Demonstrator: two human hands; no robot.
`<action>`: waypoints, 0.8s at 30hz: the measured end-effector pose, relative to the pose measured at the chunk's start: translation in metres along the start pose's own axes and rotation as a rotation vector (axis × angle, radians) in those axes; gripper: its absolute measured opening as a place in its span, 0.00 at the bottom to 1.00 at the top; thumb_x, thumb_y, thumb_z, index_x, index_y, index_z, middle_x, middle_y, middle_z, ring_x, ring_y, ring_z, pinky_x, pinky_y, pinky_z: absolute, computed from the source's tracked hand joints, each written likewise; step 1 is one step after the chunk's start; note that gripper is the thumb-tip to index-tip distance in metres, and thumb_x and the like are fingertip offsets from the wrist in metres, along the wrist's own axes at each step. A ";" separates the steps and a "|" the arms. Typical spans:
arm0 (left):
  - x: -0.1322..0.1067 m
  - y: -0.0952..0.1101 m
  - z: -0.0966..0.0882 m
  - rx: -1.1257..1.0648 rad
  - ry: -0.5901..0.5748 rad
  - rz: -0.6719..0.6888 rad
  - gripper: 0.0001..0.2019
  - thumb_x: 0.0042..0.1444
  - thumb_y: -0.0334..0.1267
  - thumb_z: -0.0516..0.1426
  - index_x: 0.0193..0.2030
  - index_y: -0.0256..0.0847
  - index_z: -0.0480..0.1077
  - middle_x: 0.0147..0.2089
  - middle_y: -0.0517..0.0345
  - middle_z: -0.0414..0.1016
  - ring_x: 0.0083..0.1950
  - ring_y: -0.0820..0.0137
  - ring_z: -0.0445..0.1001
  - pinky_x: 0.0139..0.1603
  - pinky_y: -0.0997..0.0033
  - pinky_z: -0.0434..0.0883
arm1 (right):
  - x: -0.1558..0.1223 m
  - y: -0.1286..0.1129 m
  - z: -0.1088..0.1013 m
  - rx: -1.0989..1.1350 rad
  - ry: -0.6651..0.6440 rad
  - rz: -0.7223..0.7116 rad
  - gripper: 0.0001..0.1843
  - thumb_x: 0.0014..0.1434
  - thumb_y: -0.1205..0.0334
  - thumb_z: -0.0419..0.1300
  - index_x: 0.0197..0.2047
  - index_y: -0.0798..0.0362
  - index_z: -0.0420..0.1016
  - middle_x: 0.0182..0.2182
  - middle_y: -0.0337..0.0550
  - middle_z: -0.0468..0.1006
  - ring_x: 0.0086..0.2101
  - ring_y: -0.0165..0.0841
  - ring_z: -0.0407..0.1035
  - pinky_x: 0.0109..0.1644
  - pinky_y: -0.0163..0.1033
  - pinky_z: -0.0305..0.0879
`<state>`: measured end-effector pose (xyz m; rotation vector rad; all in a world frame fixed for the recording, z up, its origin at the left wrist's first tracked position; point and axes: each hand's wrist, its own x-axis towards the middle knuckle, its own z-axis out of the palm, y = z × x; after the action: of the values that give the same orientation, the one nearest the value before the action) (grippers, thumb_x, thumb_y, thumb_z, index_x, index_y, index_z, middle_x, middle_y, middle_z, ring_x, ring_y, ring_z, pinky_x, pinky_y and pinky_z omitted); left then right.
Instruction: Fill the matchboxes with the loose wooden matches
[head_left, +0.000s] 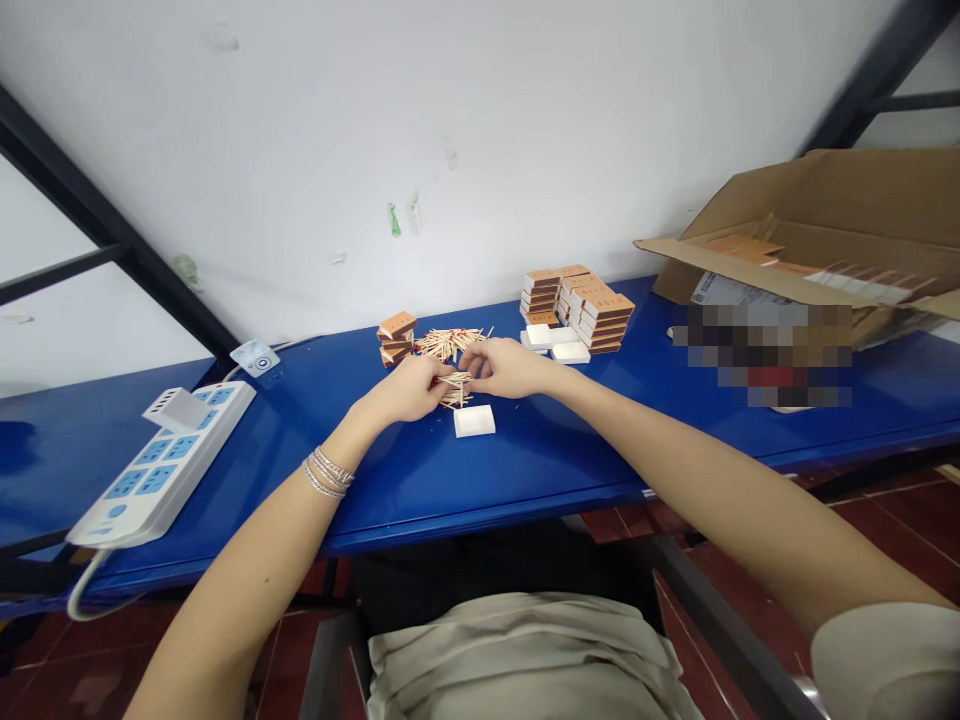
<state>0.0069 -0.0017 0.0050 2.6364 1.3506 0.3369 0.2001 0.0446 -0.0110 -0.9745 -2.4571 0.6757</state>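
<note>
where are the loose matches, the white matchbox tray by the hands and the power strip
loose matchsticks [450,345], head view, middle of the pile beyond the hands
white matchbox tray [474,421], head view, its upper face
power strip [150,475], head view, its white casing

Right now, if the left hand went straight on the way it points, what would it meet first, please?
The left hand would probably meet the loose wooden matchsticks between the hands first, though depth is unclear; the right hand lies just beyond.
</note>
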 end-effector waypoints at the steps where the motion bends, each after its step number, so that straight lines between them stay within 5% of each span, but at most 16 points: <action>1: 0.000 0.000 0.000 -0.003 0.009 0.001 0.10 0.57 0.29 0.50 0.28 0.36 0.70 0.26 0.58 0.70 0.27 0.73 0.63 0.30 0.71 0.58 | 0.000 0.001 -0.002 0.012 -0.005 0.013 0.15 0.48 0.65 0.65 0.41 0.56 0.75 0.34 0.43 0.81 0.31 0.30 0.73 0.35 0.34 0.64; 8: -0.001 -0.001 -0.003 -0.027 0.050 -0.049 0.11 0.56 0.31 0.51 0.23 0.37 0.65 0.22 0.61 0.64 0.25 0.74 0.60 0.27 0.71 0.55 | 0.001 0.001 0.000 0.072 0.140 -0.172 0.22 0.46 0.55 0.69 0.43 0.56 0.73 0.38 0.45 0.78 0.34 0.31 0.70 0.38 0.36 0.63; 14: 0.000 -0.001 -0.001 -0.070 0.060 -0.061 0.14 0.59 0.36 0.52 0.21 0.37 0.62 0.22 0.60 0.63 0.24 0.75 0.59 0.27 0.72 0.55 | 0.002 -0.002 0.010 0.045 0.215 -0.302 0.07 0.55 0.60 0.63 0.36 0.55 0.75 0.35 0.43 0.78 0.35 0.31 0.68 0.40 0.36 0.61; 24: -0.009 0.024 -0.015 -0.159 -0.034 -0.001 0.12 0.60 0.37 0.52 0.26 0.36 0.69 0.24 0.60 0.67 0.25 0.75 0.61 0.28 0.73 0.59 | -0.012 -0.013 -0.025 0.169 0.013 -0.270 0.13 0.51 0.54 0.65 0.35 0.55 0.78 0.33 0.42 0.79 0.33 0.30 0.71 0.39 0.37 0.63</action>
<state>0.0170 -0.0226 0.0238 2.5002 1.2594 0.3807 0.2150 0.0348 0.0135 -0.5678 -2.4131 0.7642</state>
